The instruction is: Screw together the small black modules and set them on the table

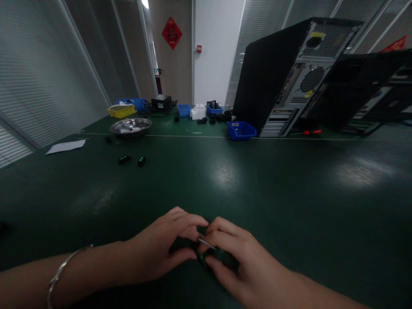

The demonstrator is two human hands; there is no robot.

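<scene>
My right hand (240, 255) is closed around a small dark-handled tool (207, 244) whose thin metal shaft sticks out toward my left fingertips. Its handle mostly disappears in the palm, so I cannot name the tool surely. From the other side my left hand (175, 242) curls in, thumb below and fingers above, the fingertips close to the right hand. A small dark piece (201, 258) sits between the two thumbs; its shape is lost against the dark green table (273, 206). Whatever the left fingers grip is too dark to make out.
Two small black parts (141, 161) lie ahead to the left, near a metal bowl (130, 127) and white paper (66, 146). Farther back are a yellow bin (121, 112), a blue bin (241, 131) and a white housing (198, 112). A computer case (273, 73) stands at right.
</scene>
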